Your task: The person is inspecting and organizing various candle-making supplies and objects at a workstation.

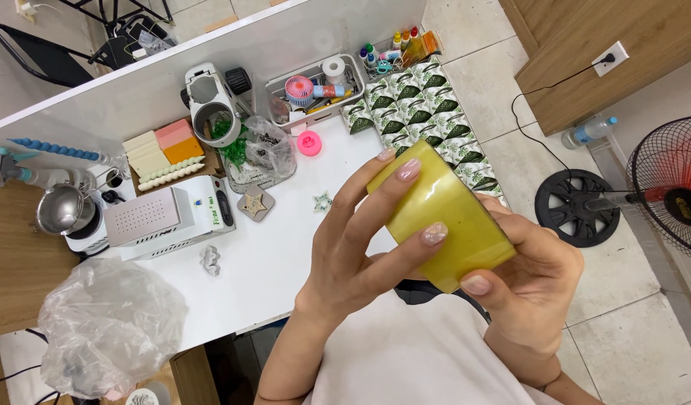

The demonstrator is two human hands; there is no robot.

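I hold a yellow tape roll (443,217) up over my lap with both my left hand (360,240) and right hand (533,277). Green-and-white packs (417,109) lie behind it on the white table (263,262).

We see open white tabletop (285,247) just beyond the hands, broken only by 3 small pieces: a beige star-shaped mould (255,203), a pale green star ornament (322,201) and a small silver cutter (210,259). Farther back, a white boxy machine (165,217), a clear plastic bag of dark bits (269,148) and a grey organiser tray (315,90) crowd the way. A crumpled clear plastic bag (105,326) blocks the near left corner.
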